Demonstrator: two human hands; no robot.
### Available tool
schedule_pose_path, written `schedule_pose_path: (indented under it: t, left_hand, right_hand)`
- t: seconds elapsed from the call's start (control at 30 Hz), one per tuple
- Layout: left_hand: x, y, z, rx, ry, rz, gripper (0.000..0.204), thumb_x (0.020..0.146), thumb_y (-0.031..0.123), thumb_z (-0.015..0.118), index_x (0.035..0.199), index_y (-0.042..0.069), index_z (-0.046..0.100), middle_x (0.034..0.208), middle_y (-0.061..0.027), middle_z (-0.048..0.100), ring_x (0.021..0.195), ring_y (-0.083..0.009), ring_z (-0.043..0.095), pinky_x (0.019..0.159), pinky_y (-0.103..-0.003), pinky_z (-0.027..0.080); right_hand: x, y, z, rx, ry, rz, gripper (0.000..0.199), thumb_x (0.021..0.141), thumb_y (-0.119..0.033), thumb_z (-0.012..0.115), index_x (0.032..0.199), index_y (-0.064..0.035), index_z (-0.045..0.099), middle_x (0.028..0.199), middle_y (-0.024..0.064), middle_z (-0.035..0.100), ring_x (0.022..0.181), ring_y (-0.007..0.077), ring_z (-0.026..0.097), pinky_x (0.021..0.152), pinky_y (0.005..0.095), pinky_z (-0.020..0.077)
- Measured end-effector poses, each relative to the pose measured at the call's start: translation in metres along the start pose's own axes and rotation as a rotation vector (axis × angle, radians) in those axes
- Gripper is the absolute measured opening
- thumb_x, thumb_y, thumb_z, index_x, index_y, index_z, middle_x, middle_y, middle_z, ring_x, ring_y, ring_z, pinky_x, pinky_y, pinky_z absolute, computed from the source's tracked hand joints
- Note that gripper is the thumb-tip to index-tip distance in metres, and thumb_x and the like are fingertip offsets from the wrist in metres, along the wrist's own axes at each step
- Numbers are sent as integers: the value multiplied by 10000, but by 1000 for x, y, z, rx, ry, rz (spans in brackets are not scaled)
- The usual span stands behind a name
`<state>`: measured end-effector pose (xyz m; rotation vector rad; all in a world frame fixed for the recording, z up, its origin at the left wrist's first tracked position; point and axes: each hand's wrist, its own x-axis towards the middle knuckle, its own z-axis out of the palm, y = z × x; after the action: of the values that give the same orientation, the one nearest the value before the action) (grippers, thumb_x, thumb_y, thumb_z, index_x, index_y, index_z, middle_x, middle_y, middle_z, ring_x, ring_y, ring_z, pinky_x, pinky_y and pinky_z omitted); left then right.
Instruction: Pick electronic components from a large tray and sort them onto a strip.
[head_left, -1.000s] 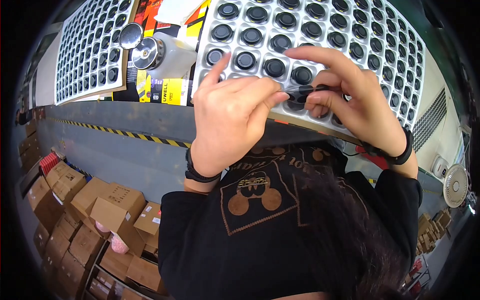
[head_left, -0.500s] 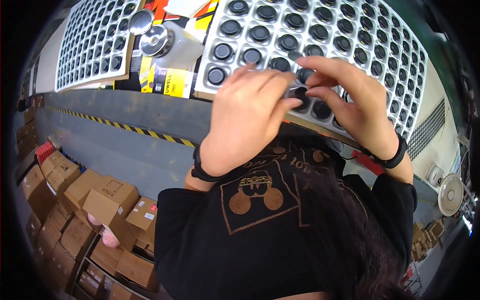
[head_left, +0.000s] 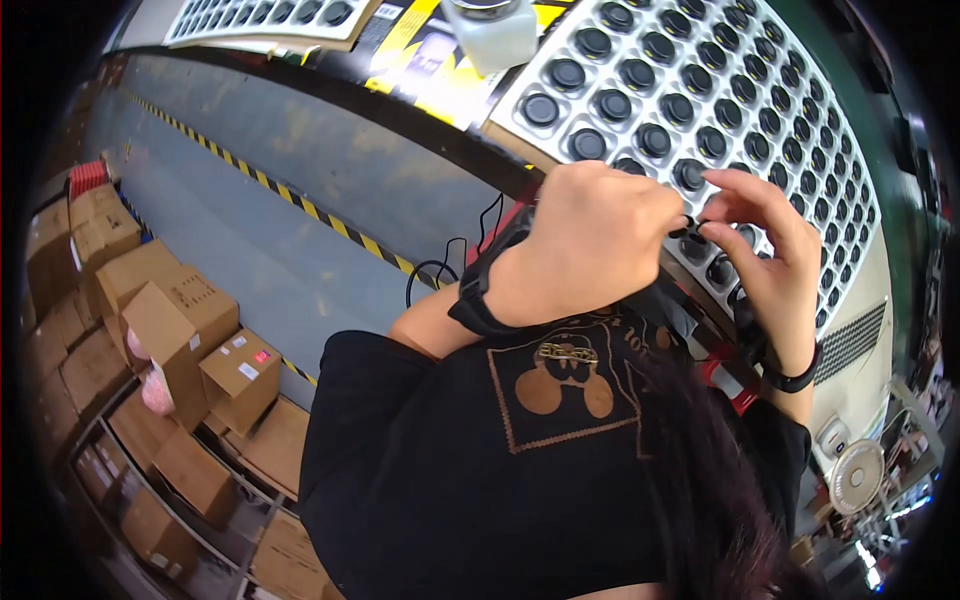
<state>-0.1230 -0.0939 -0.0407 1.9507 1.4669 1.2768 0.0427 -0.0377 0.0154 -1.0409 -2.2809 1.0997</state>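
Observation:
Both my hands are over the near edge of a white tray (head_left: 515,115) that holds rows of round black parts (head_left: 653,140), each in its own cup. My left hand (head_left: 610,228) is closed, knuckles up, with its fingertips at a small black piece (head_left: 686,226); its thumb is mostly hidden. From the right, my right hand (head_left: 768,232) meets the same piece, thumb and a finger pinched at it while the index finger stays raised. The piece is too small and covered to name. Both wrists wear black bands.
A translucent bottle (head_left: 495,38) with a metal top stands on yellow and black printed sheets (head_left: 425,65) left of the tray. Another filled tray (head_left: 265,14) lies at the far left. Cardboard boxes (head_left: 180,310) are stacked on the lower left; a fan (head_left: 857,477) is at the right.
The whole view has shifted, so the tray sits farther right and the bottle is partly cut off. My fingertips have come closer together around the small black piece.

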Motion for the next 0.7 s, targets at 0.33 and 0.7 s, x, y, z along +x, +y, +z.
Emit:
schedule_pose_path:
  t: [0.33,0.7]
  left_hand:
    - [-37,12,8,-54,41,-28,97,669,106,654,648,56,574,598,-88,578,556,-261,582,512,-338,448]
    - [-62,7,5,-370,-250,-153,103,771,138,573,729,47,596,670,-135,599,657,-327,603,585,-398,476]
  right_hand:
    - [-35,0,11,-16,9,99,401,731,117,620,1110,11,544,859,79,609,772,138,602,741,242,483]
    - [-69,4,24,-339,36,-479,433,667,157,644,1038,-7,494,869,127,616,825,243,597,801,393,490]
